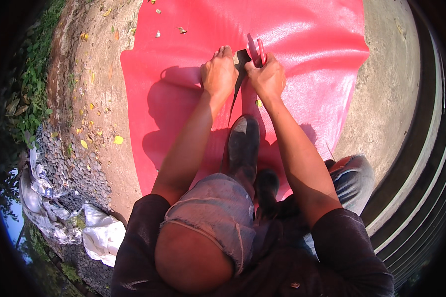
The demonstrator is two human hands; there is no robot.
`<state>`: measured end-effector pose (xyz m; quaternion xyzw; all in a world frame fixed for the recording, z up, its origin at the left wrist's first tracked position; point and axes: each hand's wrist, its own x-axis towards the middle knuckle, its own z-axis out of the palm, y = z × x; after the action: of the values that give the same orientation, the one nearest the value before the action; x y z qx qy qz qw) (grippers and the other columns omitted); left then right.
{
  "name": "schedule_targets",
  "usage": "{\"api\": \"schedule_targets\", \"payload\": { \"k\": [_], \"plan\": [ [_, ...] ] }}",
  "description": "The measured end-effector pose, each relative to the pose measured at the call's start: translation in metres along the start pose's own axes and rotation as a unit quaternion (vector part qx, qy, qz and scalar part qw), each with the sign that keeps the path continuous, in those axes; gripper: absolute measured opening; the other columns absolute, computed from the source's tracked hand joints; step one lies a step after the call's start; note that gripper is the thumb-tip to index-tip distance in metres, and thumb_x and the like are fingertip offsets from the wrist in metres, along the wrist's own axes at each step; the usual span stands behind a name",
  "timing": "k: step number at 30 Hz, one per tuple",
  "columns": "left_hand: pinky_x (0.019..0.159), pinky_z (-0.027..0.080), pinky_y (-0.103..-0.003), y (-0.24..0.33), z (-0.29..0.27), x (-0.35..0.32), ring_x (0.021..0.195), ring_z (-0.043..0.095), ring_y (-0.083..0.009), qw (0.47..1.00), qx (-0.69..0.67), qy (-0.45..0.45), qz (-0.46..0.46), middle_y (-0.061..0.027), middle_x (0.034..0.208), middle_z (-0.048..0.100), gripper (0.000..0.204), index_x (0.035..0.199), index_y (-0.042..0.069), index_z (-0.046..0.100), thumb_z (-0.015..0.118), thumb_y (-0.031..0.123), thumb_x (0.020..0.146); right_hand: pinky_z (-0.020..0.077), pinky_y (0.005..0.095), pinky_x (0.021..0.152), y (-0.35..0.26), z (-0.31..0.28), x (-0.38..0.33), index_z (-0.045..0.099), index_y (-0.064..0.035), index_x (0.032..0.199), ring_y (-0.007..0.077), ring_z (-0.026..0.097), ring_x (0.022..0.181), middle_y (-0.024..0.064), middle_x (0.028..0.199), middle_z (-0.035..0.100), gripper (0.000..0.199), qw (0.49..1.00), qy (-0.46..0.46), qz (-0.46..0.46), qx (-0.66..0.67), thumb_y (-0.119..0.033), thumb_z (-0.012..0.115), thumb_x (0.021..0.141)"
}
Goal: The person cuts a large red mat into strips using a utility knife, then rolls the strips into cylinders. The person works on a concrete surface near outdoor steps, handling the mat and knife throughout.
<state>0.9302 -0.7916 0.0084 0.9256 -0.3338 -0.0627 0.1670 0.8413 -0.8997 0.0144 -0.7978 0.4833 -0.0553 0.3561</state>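
A large glossy red sheet (pixel 183 29), like leather or vinyl, is spread on the ground in front of me. My left hand (pixel 219 74) is closed on it, knuckles up, beside a dark opening (pixel 241 62) that narrows toward my boot. To the right of this opening, my right hand (pixel 267 79) is closed around a slim red tool (pixel 261 49) that sticks up past the fingers. Its working end is hidden, so I cannot tell its exact kind. My black boot (pixel 244 141) rests on the sheet, just nearer than both hands.
Dry leaf bits (pixel 182 30) lie on the sheet. Concrete (pixel 389 94) borders it on the right, with dark slatted bars (pixel 416 188) beyond. Pebbles (pixel 77 168), white sacks (pixel 101 235) and green plants (pixel 37 74) are on the left.
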Motion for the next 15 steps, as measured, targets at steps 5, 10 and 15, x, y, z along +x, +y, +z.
{"api": "schedule_targets", "payload": {
  "k": [5, 10, 15],
  "plan": [
    [0.092, 0.061, -0.052, -0.006, 0.008, -0.003, 0.105, 0.075, -0.0426, 0.998, -0.018, 0.048, 0.044, -0.0255, 0.129, 0.072, 0.040, 0.131, -0.003, 0.067, 0.059, 0.005, 0.092, 0.0540, 0.0566, 0.082, -0.018, 0.000, 0.007, 0.064, -0.0010, 0.111, 0.0456, 0.075, 0.088, 0.0253, 0.089, 0.076, 0.046, 0.998, 0.015, -0.026, -0.048, -0.031, 0.080, 0.080],
    [0.088, 0.061, -0.053, 0.000, -0.004, 0.002, 0.097, 0.076, -0.0438, 0.999, -0.034, 0.011, -0.024, -0.0266, 0.114, 0.075, 0.038, 0.130, 0.000, 0.070, 0.058, 0.008, 0.095, 0.0529, 0.0567, 0.084, -0.020, -0.005, 0.019, 0.063, -0.0015, 0.112, 0.0457, 0.074, 0.091, 0.0253, 0.090, 0.076, 0.042, 0.999, -0.001, -0.024, -0.043, -0.026, 0.078, 0.082],
    [0.084, 0.061, -0.054, -0.008, -0.006, 0.007, 0.094, 0.077, -0.0422, 0.996, -0.050, 0.000, -0.077, -0.0248, 0.107, 0.077, 0.031, 0.121, 0.001, 0.072, 0.059, 0.007, 0.094, 0.0536, 0.0568, 0.085, -0.017, -0.006, 0.017, 0.062, -0.0025, 0.106, 0.0468, 0.073, 0.092, 0.0240, 0.089, 0.075, 0.034, 1.000, -0.012, -0.006, -0.012, -0.024, 0.076, 0.083]
  ]
}}
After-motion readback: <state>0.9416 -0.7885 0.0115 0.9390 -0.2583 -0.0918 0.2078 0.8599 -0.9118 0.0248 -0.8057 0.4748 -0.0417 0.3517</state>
